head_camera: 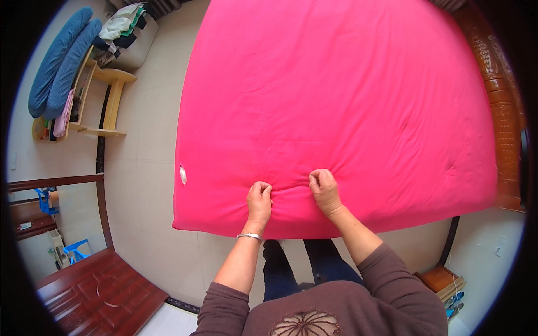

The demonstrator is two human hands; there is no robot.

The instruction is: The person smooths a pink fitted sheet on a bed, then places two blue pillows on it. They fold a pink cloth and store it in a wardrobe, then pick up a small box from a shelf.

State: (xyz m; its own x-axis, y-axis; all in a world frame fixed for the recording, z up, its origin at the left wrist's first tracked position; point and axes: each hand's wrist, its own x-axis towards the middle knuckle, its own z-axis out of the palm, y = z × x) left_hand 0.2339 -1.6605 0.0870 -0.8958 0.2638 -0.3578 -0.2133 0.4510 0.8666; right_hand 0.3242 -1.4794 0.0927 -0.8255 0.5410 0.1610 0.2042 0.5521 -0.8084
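Note:
A bright pink fitted sheet point(328, 105) covers the mattress before me, its corners drawn down over the edges. With bent fingers, my left hand point(259, 203) pinches the cloth near the close edge; a silver bracelet circles that wrist. Slightly farther in and to the right, my right hand point(324, 189) also grips a fold of the sheet. Between the two hands the fabric is pulled into creases. Toward the left edge of the bed, a small whitish patch point(183, 175) shows in the pink cloth; I cannot tell whether it is a hole.
A carved wooden headboard point(498, 96) borders the bed's right side. Left stand a pale wooden shelf desk point(113, 101) carrying blue rolled cushions point(63, 67) and a box heaped with clothes point(124, 29). A dark red door point(105, 290) stands at lower left, a small cabinet point(439, 279) at lower right.

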